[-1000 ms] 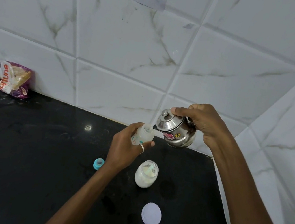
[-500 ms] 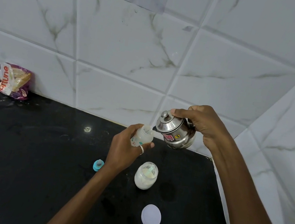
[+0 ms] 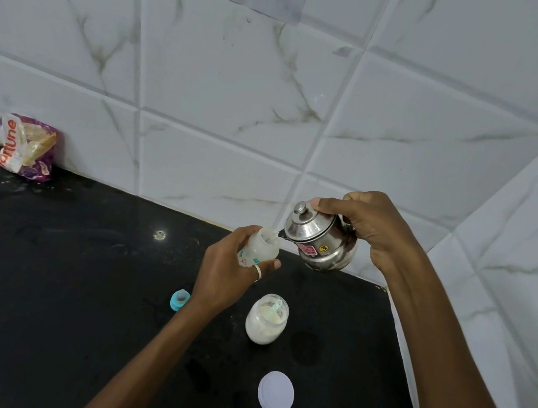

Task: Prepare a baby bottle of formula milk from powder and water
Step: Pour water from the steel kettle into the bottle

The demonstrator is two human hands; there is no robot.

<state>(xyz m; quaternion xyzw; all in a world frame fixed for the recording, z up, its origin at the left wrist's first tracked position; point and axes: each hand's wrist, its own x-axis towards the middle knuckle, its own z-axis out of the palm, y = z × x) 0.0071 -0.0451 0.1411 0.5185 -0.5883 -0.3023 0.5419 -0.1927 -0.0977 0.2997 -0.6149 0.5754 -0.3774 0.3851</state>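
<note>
Above the far right part of the black counter (image 3: pixel 43 276), the left hand (image 3: pixel 226 277) is wrapped around a small baby bottle (image 3: pixel 263 248), held off the surface with its open mouth tipped slightly to the right; a ring shows on one finger. Just right of it, the right hand (image 3: pixel 371 228) grips a small steel kettle (image 3: pixel 319 242) by its handle, thumb pressed on the domed lid, the pot tilted left so that its spout sits at the bottle's mouth. A thin stream seems to pass from spout to bottle, though it is too fine to tell for sure. A red sticker and a round yellow one show on the kettle's belly.

Nearer on the counter, below the bottle, stands an open glass jar (image 3: pixel 267 319) of pale powder with a light scoop inside it. Left of the jar, partly hidden by the left wrist, lies a small blue bottle cap (image 3: pixel 179 299). Nearer still, to the right of the left forearm, a round white lid (image 3: pixel 275 393) lies flat. Far off to the left, against the marbled white wall tiles (image 3: pixel 224 93), leans a crumpled purple and white packet (image 3: pixel 26 147), with a small pale object just left of it.
</note>
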